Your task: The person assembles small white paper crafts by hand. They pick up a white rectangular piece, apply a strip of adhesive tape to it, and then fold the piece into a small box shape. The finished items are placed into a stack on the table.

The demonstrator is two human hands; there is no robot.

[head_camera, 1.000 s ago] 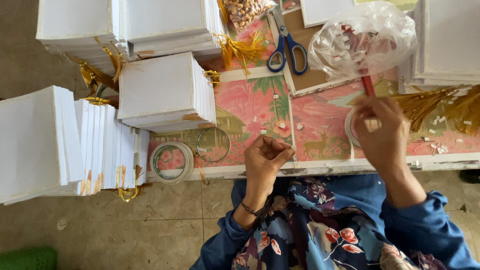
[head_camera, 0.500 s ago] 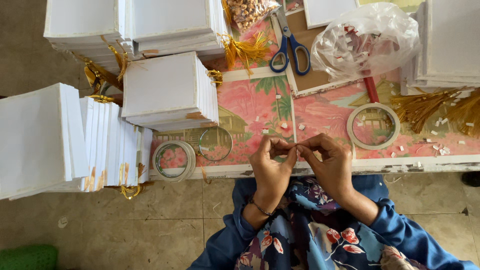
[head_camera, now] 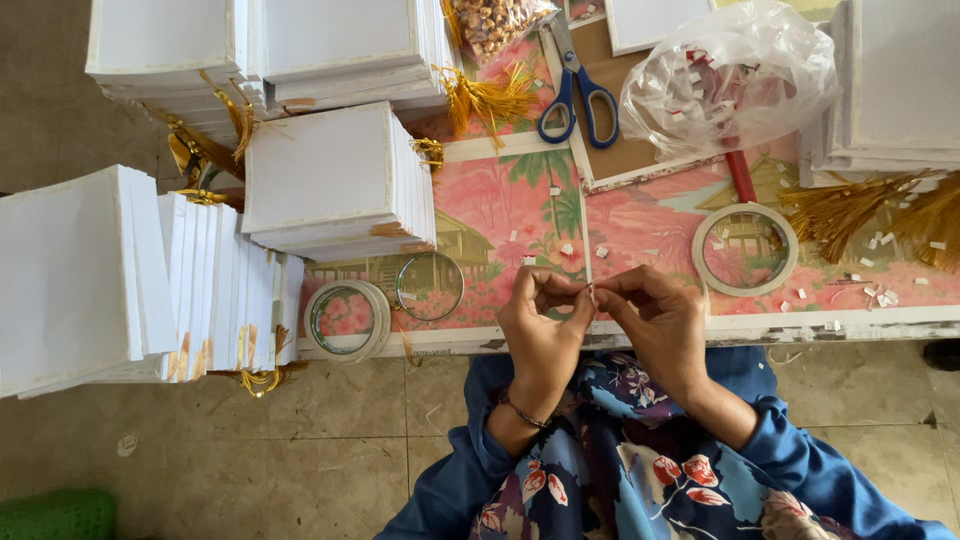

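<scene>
I see my left hand point(head_camera: 540, 325) and right hand point(head_camera: 650, 320) pinching one tiny white sticker point(head_camera: 591, 293) together over the table edge point(head_camera: 850, 325). A clear plastic bag point(head_camera: 730, 75) of small white pieces sits beyond, white card stacks point(head_camera: 335, 180) at left

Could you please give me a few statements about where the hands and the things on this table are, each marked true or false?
1. The left hand and right hand meet fingertip to fingertip over the near table edge, pinching a tiny white piece. True.
2. The blue-handled scissors are in the right hand. False: they lie on the table beyond both hands.
3. A tape ring lies just beyond the right hand. True.
4. The clear plastic bag sits on the floor. False: it rests on the table, near the scissors.
5. The stack of white cards lies to the left of the hands. True.
</scene>
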